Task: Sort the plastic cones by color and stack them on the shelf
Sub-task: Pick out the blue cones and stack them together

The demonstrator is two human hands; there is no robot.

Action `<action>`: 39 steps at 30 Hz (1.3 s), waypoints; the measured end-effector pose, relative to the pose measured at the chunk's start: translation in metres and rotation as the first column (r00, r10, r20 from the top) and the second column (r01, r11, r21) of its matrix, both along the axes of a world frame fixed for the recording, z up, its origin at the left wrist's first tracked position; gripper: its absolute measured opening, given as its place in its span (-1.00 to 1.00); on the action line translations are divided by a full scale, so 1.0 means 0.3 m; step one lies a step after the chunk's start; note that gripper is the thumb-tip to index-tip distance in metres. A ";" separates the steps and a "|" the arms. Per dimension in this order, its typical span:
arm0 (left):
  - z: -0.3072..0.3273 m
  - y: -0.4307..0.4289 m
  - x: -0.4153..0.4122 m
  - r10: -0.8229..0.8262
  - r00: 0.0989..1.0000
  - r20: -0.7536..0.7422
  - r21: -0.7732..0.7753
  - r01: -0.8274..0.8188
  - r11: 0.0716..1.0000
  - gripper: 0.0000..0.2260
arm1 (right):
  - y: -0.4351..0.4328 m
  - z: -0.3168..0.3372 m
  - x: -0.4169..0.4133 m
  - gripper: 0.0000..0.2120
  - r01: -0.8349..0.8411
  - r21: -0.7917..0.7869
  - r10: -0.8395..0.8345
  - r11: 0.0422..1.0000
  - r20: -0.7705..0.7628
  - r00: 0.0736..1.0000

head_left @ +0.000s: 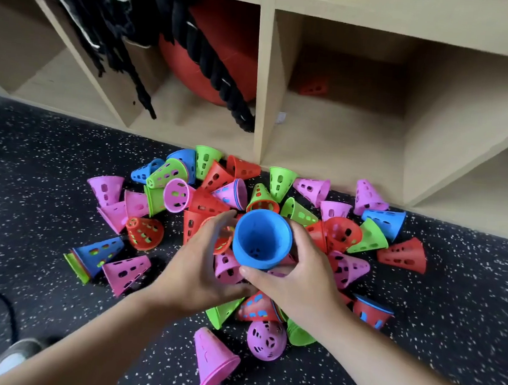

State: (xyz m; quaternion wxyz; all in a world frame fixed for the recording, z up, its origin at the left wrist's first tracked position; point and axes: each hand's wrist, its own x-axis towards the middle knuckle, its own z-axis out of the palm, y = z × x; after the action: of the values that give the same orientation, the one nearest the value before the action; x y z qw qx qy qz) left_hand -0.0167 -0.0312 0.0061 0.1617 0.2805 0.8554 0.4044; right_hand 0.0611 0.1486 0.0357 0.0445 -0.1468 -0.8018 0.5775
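Observation:
A pile of perforated plastic cones [264, 199] in pink, green, red and blue lies scattered on the speckled floor in front of a wooden shelf [263, 70]. My right hand [297, 276] grips a blue cone [262, 239] held mouth-up above the pile's middle. My left hand [207, 259] curls round a red cone [223, 242] just left of the blue one; most of that cone is hidden by my fingers. One red cone [314, 87] stands at the back of the middle shelf compartment.
A large red ball [225, 54] and black ropes [114, 20] fill the left compartments. A black cable [6, 305] lies on the floor at the left. My shoes [17, 353] show at the bottom edge.

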 end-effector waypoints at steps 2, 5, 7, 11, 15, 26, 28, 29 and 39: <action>0.016 0.071 0.034 0.046 0.996 0.072 0.181 -0.059 0.982 -0.22 | 0.008 0.020 -0.004 -0.42 -0.019 0.045 0.019 0.999 -0.006 1.000; 0.045 0.147 0.058 0.129 0.991 0.018 0.286 -0.129 0.949 -0.41 | 0.062 0.045 -0.001 -0.37 -0.090 0.042 0.089 0.995 0.009 0.996; 0.049 0.183 0.062 0.150 0.988 0.036 0.309 -0.153 0.939 -0.41 | 0.112 0.051 0.008 -0.32 -0.147 -0.073 0.148 0.986 0.004 0.989; 0.021 0.238 0.055 0.219 0.973 0.066 0.253 -0.229 0.940 -0.40 | 0.274 -0.002 0.025 -0.63 0.234 -0.012 -0.235 0.972 -0.017 0.972; -0.009 0.256 0.046 0.256 0.961 0.105 0.215 -0.273 0.938 -0.40 | 0.562 -0.124 0.000 -0.67 0.329 0.713 -0.599 0.619 0.158 0.785; -0.016 0.234 0.023 0.309 0.947 0.088 0.123 -0.318 0.940 -0.39 | 0.663 -0.233 -0.075 -0.80 0.333 0.713 -0.637 0.617 0.204 0.744; -0.015 0.225 0.018 0.324 0.943 0.072 0.119 -0.331 0.936 -0.40 | 0.643 -0.192 -0.049 -0.82 0.406 0.697 -0.602 0.590 0.045 0.797; -0.014 0.221 0.016 0.330 0.942 0.069 0.120 -0.336 0.934 -0.39 | 0.630 -0.165 -0.035 -0.84 0.440 0.685 -0.571 0.581 -0.042 0.820; -0.001 0.167 0.012 0.378 0.922 0.082 0.120 -0.386 0.915 -0.39 | 0.244 0.155 -0.060 -0.91 0.321 0.534 0.013 0.782 -0.529 0.849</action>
State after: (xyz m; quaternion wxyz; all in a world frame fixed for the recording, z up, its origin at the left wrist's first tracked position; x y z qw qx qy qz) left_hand -0.0132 0.0190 0.0058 0.0847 0.1068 0.8597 0.4923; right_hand 0.0430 0.2218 0.0821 0.3459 -0.0358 -0.8874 0.3027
